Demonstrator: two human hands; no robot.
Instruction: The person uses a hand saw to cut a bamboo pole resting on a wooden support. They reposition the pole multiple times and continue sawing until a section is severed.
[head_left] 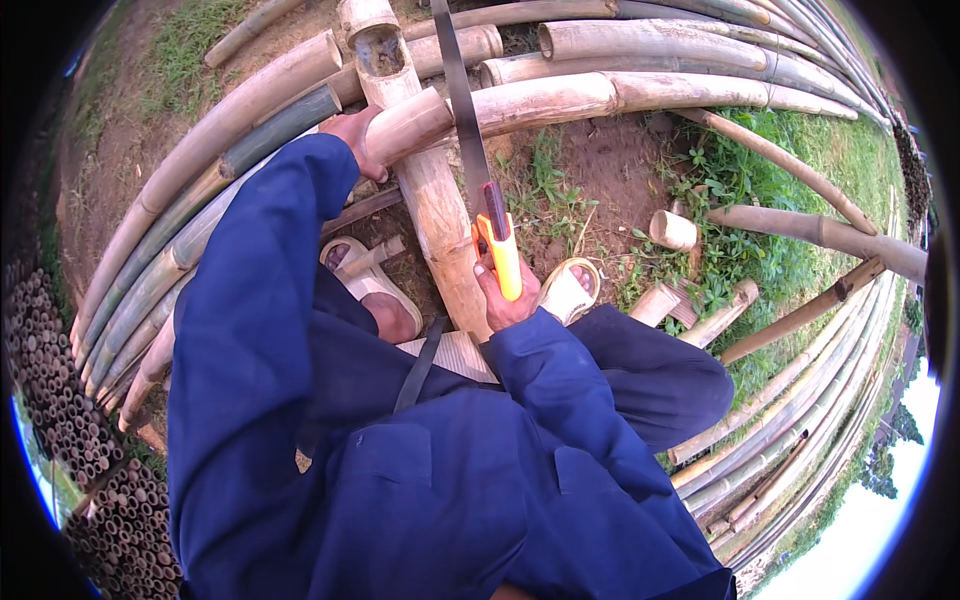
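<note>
1. Your right hand (503, 300) is closed around the orange handle of a handsaw (470, 150); the fingers wrap the grip from below, just in front of your knee.
2. The saw's long dark blade runs up and away from the handle and crosses the pale bamboo pole (560, 98) that lies left to right in front of you.
3. Your left hand (356, 135) is clamped on the cut end of that same pole, palm over the top (the fingertips are hidden behind the pole), just left of the blade.
4. That pole rests across a thicker upright-running bamboo section (425, 180), whose hollow open end shows at the top of the view and whose near end reaches down between your feet.
5. Both feet wear pale sandals (568, 290), one on each side of the thick section, on bare soil with patches of grass.
6. Short bamboo offcuts (672, 230) lie on the ground to your right, near the right sandal but apart from it.
7. More long bamboo poles (180, 230) lie stacked along your left, and others curve along the right edge.
8. A stack of bamboo seen end-on (60, 400) fills the lower left, well apart from both hands.
</note>
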